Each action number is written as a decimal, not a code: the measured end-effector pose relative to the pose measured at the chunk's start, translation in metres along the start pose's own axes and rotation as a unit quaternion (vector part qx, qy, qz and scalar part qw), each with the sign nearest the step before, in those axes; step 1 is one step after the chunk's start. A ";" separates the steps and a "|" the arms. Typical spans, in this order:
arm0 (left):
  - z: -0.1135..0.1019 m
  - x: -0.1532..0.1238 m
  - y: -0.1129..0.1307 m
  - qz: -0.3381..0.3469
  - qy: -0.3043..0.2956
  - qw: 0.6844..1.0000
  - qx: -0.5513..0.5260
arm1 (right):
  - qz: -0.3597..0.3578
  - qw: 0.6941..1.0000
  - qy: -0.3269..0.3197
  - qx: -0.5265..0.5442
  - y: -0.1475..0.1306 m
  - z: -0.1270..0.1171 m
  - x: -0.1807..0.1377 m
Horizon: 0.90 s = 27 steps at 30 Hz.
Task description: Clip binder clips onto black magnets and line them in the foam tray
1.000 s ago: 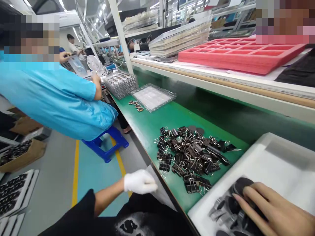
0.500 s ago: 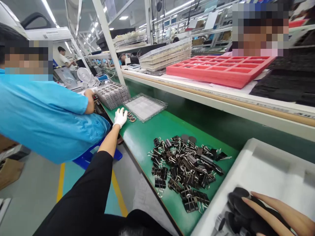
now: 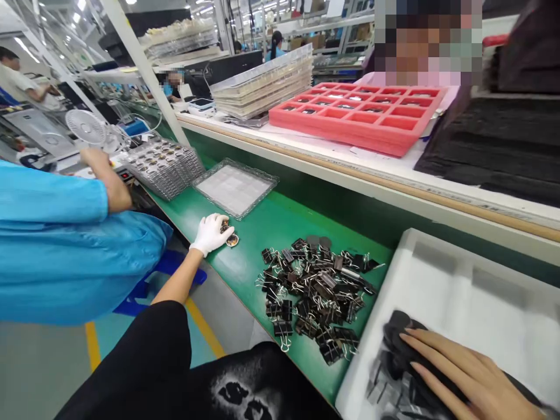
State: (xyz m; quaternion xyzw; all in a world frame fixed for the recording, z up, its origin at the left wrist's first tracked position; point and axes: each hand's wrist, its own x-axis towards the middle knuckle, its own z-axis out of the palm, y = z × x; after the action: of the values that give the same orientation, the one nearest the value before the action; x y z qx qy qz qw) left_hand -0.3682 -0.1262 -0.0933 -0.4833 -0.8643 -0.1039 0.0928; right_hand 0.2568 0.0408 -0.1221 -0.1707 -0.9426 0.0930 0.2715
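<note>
My left hand (image 3: 210,233), in a white glove, lies over a few small round brown parts (image 3: 231,238) on the green bench (image 3: 271,224), its fingers curled onto them. My bare right hand (image 3: 464,376) rests flat with fingers stretched out on dark round discs (image 3: 396,329) inside a white foam tray (image 3: 459,297) at the lower right. Between my hands lies a heap of black binder clips (image 3: 312,294).
A clear blister tray (image 3: 235,186) and a stack of filled clear trays (image 3: 164,166) lie beyond my left hand. A person in a blue top (image 3: 56,239) works at the left. On the raised shelf stand a red compartment tray (image 3: 359,114), black foam (image 3: 494,146) and stacked trays (image 3: 262,87).
My left hand rose from my lap, reached out to the small round parts and now covers them, drawing them nearer. My right hand stays on the discs. The view shifted right.
</note>
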 end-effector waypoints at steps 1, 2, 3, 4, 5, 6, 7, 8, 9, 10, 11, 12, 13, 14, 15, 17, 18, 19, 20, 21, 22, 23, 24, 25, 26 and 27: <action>0.002 -0.009 0.013 -0.006 0.012 1.000 0.006 | -0.022 1.000 -0.012 -0.011 -0.002 -0.005 0.004; 0.004 -0.017 0.026 -0.015 0.023 1.000 0.009 | -0.037 0.999 -0.019 -0.022 -0.004 -0.010 0.008; 0.006 -0.023 0.039 -0.027 0.029 0.999 0.008 | -0.042 0.998 -0.021 -0.030 -0.007 -0.012 0.010; 0.007 -0.029 0.052 -0.040 0.035 0.999 0.006 | -0.033 0.999 -0.018 -0.034 -0.009 -0.013 0.011; 0.009 -0.033 0.063 -0.054 0.040 0.998 0.003 | -0.021 0.999 -0.016 -0.033 -0.012 -0.013 0.010; 0.011 -0.036 0.073 -0.069 0.047 0.996 -0.002 | -0.006 0.999 -0.014 -0.029 -0.014 -0.012 0.009; 0.013 -0.038 0.082 -0.083 0.056 0.995 -0.010 | 0.009 1.000 -0.012 -0.024 -0.016 -0.010 0.007; 0.014 -0.040 0.088 -0.094 0.065 0.993 -0.022 | 0.022 1.000 -0.010 -0.018 -0.017 -0.008 0.005; 0.015 -0.041 0.091 -0.100 0.073 0.992 -0.036 | 0.033 0.999 -0.009 -0.013 -0.018 -0.006 0.003; 0.016 -0.042 0.093 -0.099 0.075 0.991 -0.052 | 0.042 0.999 -0.007 -0.009 -0.018 -0.004 0.001; 0.015 -0.044 0.091 -0.090 0.071 0.991 -0.067 | 0.047 0.999 -0.005 -0.007 -0.018 -0.003 -0.001; 0.013 -0.045 0.088 -0.073 0.058 0.992 -0.079 | 0.049 0.999 -0.004 -0.006 -0.018 -0.002 -0.002; 0.010 -0.045 0.083 -0.047 0.035 0.995 -0.086 | 0.049 0.999 -0.003 -0.007 -0.019 -0.002 -0.002; 0.005 -0.045 0.077 -0.014 0.006 0.996 -0.085 | 0.050 0.999 -0.003 -0.009 -0.019 -0.002 -0.002; -0.001 -0.045 0.071 0.026 -0.027 0.996 -0.075 | 0.051 0.999 -0.004 -0.011 -0.019 -0.002 -0.002; -0.015 -0.040 0.062 0.121 -0.082 0.989 -0.033 | 0.053 0.998 -0.008 -0.014 -0.021 -0.003 0.000; -0.022 -0.037 0.059 0.168 -0.101 0.981 -0.007 | 0.056 0.998 -0.010 -0.015 -0.022 -0.004 0.001; -0.028 -0.032 0.059 0.210 -0.114 0.971 0.018 | 0.060 0.998 -0.011 -0.015 -0.023 -0.004 0.002; -0.033 -0.027 0.060 0.246 -0.124 0.961 0.036 | 0.064 0.998 -0.012 -0.014 -0.023 -0.004 0.003; -0.035 -0.022 0.063 0.277 -0.134 0.950 0.048 | 0.069 0.997 -0.012 -0.012 -0.024 -0.004 0.003; -0.037 -0.017 0.066 0.299 -0.143 0.942 0.053 | 0.074 0.997 -0.011 -0.011 -0.025 -0.003 0.003; -0.036 -0.012 0.070 0.315 -0.152 0.935 0.054 | 0.076 0.997 -0.010 -0.011 -0.025 -0.003 0.004; -0.035 -0.007 0.074 0.325 -0.158 0.931 0.050 | 0.076 0.997 -0.010 -0.011 -0.025 -0.003 0.004; -0.034 -0.003 0.077 0.331 -0.163 0.929 0.042 | 0.073 0.997 -0.010 -0.010 -0.025 -0.002 0.004; -0.033 0.000 0.080 0.334 -0.165 0.927 0.034 | 0.069 0.998 -0.010 -0.008 -0.026 -0.003 0.003; -0.032 0.004 0.083 0.338 -0.164 0.926 0.026 | 0.065 0.998 -0.009 -0.005 -0.027 -0.003 0.003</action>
State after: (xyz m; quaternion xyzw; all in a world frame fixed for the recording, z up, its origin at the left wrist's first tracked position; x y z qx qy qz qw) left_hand -0.2977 -0.0892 -0.0543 -0.7544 -0.6553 0.0369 -0.0079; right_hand 0.2485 0.0176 -0.1108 -0.2324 -0.9324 0.1069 0.2554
